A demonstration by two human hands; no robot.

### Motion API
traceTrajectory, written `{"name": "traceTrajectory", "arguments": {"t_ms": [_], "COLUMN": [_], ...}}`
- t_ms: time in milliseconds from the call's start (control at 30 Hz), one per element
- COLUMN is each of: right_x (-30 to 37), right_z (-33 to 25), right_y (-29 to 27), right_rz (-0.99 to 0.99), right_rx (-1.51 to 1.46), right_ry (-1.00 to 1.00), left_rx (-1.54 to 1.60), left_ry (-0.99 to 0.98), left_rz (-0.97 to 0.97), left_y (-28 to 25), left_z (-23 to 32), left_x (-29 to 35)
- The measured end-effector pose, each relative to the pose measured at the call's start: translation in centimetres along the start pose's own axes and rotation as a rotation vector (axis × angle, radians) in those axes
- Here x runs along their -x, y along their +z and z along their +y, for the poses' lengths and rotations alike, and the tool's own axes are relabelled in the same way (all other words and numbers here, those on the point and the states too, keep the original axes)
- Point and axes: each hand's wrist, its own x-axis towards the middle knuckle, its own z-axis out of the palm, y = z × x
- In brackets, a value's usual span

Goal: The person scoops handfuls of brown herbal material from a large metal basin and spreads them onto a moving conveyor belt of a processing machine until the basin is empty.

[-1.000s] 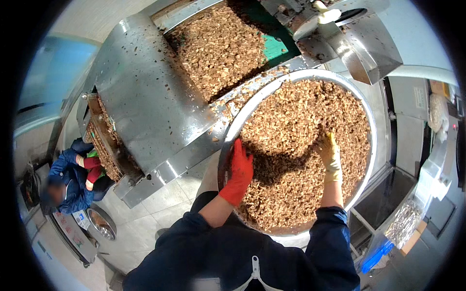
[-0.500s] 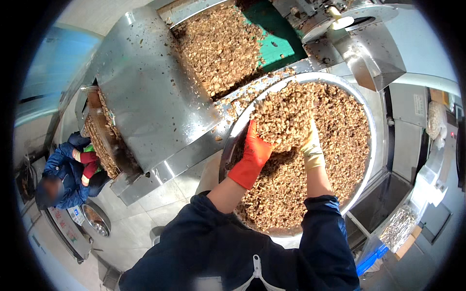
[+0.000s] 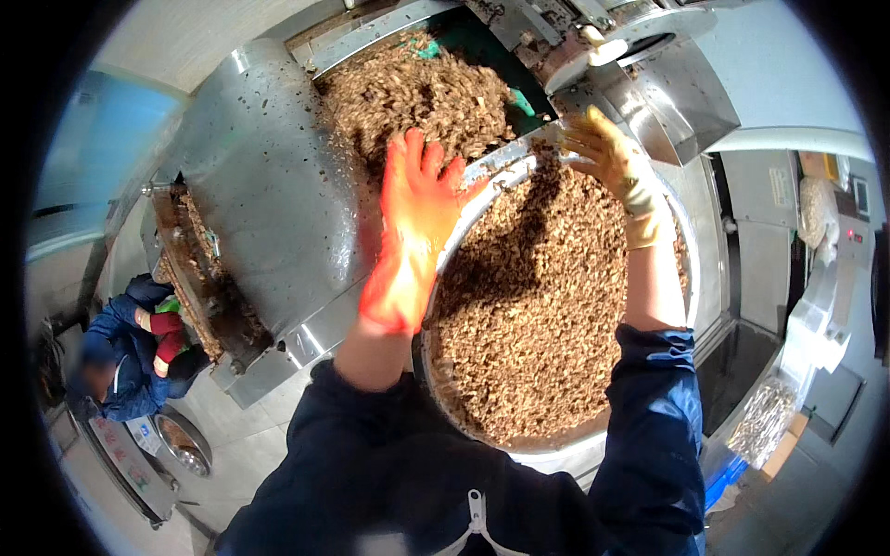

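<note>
My left hand (image 3: pixel 414 208), in an orange-red rubber glove, is open with its fingers spread. It reaches over the near edge of the machine's feed opening. A loose brown mix of small pieces (image 3: pixel 417 97), blurred by motion, lies there on a green surface (image 3: pixel 525 104). Above the far right rim of a large round metal basin (image 3: pixel 428 371), my right hand (image 3: pixel 623 171) wears a pale yellow glove. Its fingers are stretched out, and no mix shows in it. More of the same brown mix (image 3: pixel 528 352) fills the basin, partly under my hands' shadow.
A curved steel cover (image 3: pixel 269 176) stands left of the opening, with a steel chute (image 3: pixel 681 107) at the far right. At the left, a person (image 3: pixel 130 347) in dark red gloves sits by the machine's end, near a metal bowl (image 3: pixel 184 440). Clear bags (image 3: pixel 765 422) lie at right.
Both hands have moved forward and apart. The heap of mix they held together over the basin has left them, and mix now tumbles in the machine's opening, covering more of the green surface.
</note>
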Motion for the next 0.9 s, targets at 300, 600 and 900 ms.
{"name": "traceTrajectory", "arguments": {"t_ms": [300,600,900], "right_x": [-4.6,-0.7,2.7], "right_z": [8.5,18.2,19.7], "right_y": [-6.1,-3.0,-0.1], "right_rz": [-0.042,-0.007,0.351], "right_rx": [1.173,1.165,0.244], "right_ry": [0.764,0.730,0.308], "left_rx": [-0.082,0.179,0.417], "left_ry": [-0.142,-0.344,-0.341], "left_rz": [0.480,0.682,0.212], "left_y": [-17.2,-16.7,-10.9], "left_z": [-16.1,-17.3,-14.3], "left_x": [7.4,2.7,2.8]}}
